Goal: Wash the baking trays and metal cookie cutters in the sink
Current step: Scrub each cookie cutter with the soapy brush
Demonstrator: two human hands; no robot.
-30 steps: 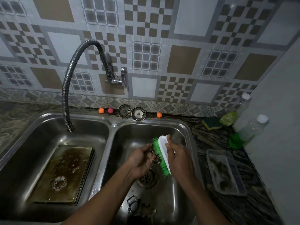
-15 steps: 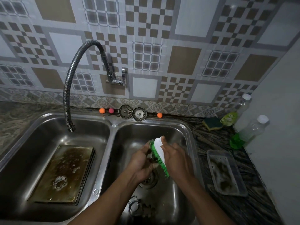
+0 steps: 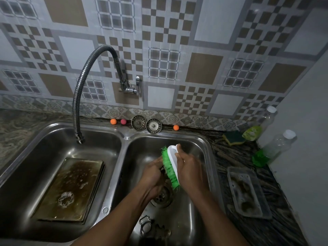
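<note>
Right hand (image 3: pixel 190 167) grip holds one brush (image 3: pixel 171 168); left hand (image 3: pixel 152 176) grip pinches one cutter (image 3: pixel 162 169), mostly hidden. One tray (image 3: pixel 71 187), two strainers (image 3: pixel 138 122).

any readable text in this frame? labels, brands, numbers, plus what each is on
No text can be read.
Yellow-green label on the clear plastic bottle by the right wall: print too blurred to read.
Clear plastic bottle of green liquid: no label visible.
Small round mark on the steel double sink divider: too small to read.
</note>
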